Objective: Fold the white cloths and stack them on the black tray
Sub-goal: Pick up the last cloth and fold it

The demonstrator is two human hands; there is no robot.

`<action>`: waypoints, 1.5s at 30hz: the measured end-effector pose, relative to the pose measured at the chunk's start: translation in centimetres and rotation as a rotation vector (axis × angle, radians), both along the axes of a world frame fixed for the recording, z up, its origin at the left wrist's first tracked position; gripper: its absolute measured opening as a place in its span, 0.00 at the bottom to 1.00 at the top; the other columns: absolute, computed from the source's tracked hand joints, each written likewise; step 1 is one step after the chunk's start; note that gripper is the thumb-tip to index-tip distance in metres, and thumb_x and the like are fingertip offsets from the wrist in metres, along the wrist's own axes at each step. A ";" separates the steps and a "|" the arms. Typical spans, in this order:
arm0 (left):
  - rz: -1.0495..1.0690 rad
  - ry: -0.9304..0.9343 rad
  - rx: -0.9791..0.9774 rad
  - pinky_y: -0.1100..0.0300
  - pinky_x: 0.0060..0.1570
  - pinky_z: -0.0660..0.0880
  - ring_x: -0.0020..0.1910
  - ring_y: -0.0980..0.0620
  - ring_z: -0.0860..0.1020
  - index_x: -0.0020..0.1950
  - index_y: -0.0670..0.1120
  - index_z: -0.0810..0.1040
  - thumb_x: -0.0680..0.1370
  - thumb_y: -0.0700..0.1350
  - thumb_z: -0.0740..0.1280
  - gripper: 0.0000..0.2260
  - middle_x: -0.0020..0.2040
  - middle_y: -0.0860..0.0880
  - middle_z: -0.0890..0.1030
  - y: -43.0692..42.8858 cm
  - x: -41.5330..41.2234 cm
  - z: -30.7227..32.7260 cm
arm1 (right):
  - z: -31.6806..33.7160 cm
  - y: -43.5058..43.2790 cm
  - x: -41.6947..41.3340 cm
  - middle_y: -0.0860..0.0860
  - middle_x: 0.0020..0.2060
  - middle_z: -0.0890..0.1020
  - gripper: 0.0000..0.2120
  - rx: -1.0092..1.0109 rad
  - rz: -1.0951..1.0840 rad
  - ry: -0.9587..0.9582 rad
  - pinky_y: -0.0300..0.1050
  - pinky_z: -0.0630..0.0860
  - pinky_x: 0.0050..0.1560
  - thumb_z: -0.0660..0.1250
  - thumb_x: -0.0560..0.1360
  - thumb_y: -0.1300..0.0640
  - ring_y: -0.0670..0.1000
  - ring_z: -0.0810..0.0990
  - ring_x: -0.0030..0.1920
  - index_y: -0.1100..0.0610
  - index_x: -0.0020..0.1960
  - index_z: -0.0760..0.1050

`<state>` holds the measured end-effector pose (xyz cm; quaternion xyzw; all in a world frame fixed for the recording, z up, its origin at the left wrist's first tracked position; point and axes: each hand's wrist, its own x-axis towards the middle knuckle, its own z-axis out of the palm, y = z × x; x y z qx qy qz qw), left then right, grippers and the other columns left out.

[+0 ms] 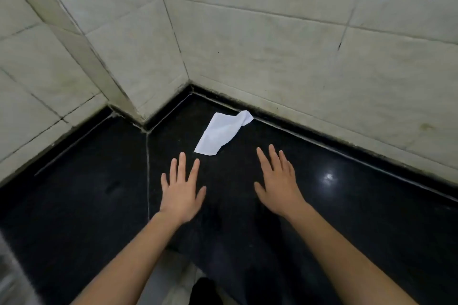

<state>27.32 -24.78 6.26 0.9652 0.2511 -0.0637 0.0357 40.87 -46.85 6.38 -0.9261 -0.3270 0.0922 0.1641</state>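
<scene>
A single white cloth (pixel 221 133) lies crumpled on the black polished counter (pixel 347 218), close to the back wall, with one corner curled up at its far right. My left hand (pixel 181 188) hovers flat with fingers spread, just below and left of the cloth. Off to the right, my right hand (pixel 278 183) is also flat and spread, apart from the cloth. Neither hand touches the cloth or holds anything. No separate black tray can be told apart from the dark counter.
Pale tiled walls (pixel 297 44) close in the counter at the back and left, forming a stepped corner (pixel 146 124). A seam (pixel 148 168) runs across the counter left of my left hand. A bright light reflection (pixel 329 178) sits on the right.
</scene>
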 end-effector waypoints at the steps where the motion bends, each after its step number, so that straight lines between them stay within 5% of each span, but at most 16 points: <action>1: -0.033 0.023 -0.008 0.37 0.76 0.49 0.79 0.40 0.38 0.81 0.52 0.42 0.82 0.59 0.54 0.33 0.80 0.43 0.34 1.9 1.5 -0.8 | -0.8 1.4 0.6 0.56 0.80 0.38 0.40 -0.011 -0.026 0.012 0.59 0.46 0.78 0.60 0.81 0.48 0.61 0.40 0.80 0.50 0.81 0.36; 11: -0.508 0.171 -0.186 0.39 0.76 0.51 0.80 0.48 0.39 0.82 0.48 0.46 0.83 0.52 0.53 0.29 0.81 0.50 0.39 15.9 12.5 -8.8 | -7.4 16.8 6.3 0.56 0.81 0.44 0.35 -0.076 -0.150 0.105 0.58 0.50 0.79 0.58 0.82 0.56 0.60 0.45 0.80 0.54 0.82 0.42; 14: -0.526 0.259 -0.272 0.38 0.76 0.48 0.80 0.50 0.41 0.82 0.48 0.46 0.84 0.51 0.52 0.28 0.82 0.51 0.43 17.4 12.3 -11.5 | -10.1 20.6 7.1 0.55 0.81 0.44 0.34 -0.154 -0.079 0.135 0.57 0.51 0.79 0.57 0.81 0.60 0.59 0.45 0.80 0.55 0.82 0.43; 17: -0.503 0.154 -0.286 0.39 0.75 0.52 0.80 0.49 0.50 0.81 0.46 0.55 0.83 0.49 0.56 0.27 0.81 0.50 0.54 17.9 11.0 -13.0 | -11.9 22.8 7.2 0.54 0.81 0.49 0.35 -0.309 0.015 0.191 0.56 0.52 0.78 0.58 0.80 0.60 0.58 0.48 0.80 0.54 0.82 0.43; 20: -0.488 0.069 -0.229 0.37 0.70 0.64 0.75 0.44 0.66 0.75 0.42 0.68 0.76 0.46 0.67 0.28 0.74 0.46 0.71 17.8 9.8 -13.6 | -12.2 22.9 6.5 0.55 0.69 0.72 0.26 -0.334 -0.029 0.072 0.54 0.64 0.69 0.61 0.81 0.56 0.59 0.68 0.69 0.53 0.77 0.62; 23: -0.483 0.046 -0.194 0.38 0.64 0.72 0.67 0.42 0.74 0.69 0.41 0.75 0.69 0.42 0.72 0.28 0.65 0.44 0.78 17.2 8.3 -14.1 | -11.9 21.3 4.3 0.50 0.56 0.80 0.14 -0.261 -0.180 0.135 0.51 0.68 0.62 0.58 0.83 0.46 0.54 0.74 0.60 0.51 0.62 0.76; 31: -0.405 -0.101 -0.116 0.51 0.35 0.76 0.39 0.41 0.78 0.44 0.42 0.82 0.62 0.34 0.77 0.12 0.41 0.44 0.80 14.4 5.6 -13.7 | -12.0 12.5 -3.7 0.52 0.54 0.80 0.15 -0.320 -0.449 0.261 0.50 0.70 0.60 0.56 0.83 0.44 0.55 0.74 0.58 0.52 0.54 0.77; 35: -0.398 -0.108 -0.137 0.53 0.33 0.74 0.36 0.44 0.77 0.40 0.43 0.81 0.58 0.28 0.77 0.16 0.38 0.47 0.78 13.7 3.1 -14.3 | -11.3 10.3 -4.8 0.53 0.54 0.80 0.16 -0.339 -0.386 0.260 0.50 0.71 0.59 0.58 0.82 0.45 0.56 0.75 0.59 0.54 0.52 0.79; 40: -0.370 -0.124 -0.151 0.52 0.34 0.74 0.36 0.44 0.77 0.41 0.45 0.83 0.57 0.32 0.79 0.17 0.38 0.47 0.78 12.5 -1.8 -13.6 | -9.5 13.1 -1.6 0.54 0.61 0.74 0.16 -0.227 -0.243 0.156 0.52 0.70 0.62 0.59 0.82 0.48 0.57 0.73 0.61 0.54 0.65 0.75; 45: -0.195 -0.198 -0.311 0.51 0.37 0.73 0.40 0.48 0.75 0.43 0.46 0.84 0.71 0.40 0.74 0.03 0.45 0.50 0.75 12.4 -5.2 -13.3 | -8.6 21.4 2.1 0.56 0.78 0.58 0.27 -0.117 -0.082 0.149 0.55 0.59 0.75 0.56 0.84 0.52 0.58 0.58 0.77 0.55 0.80 0.54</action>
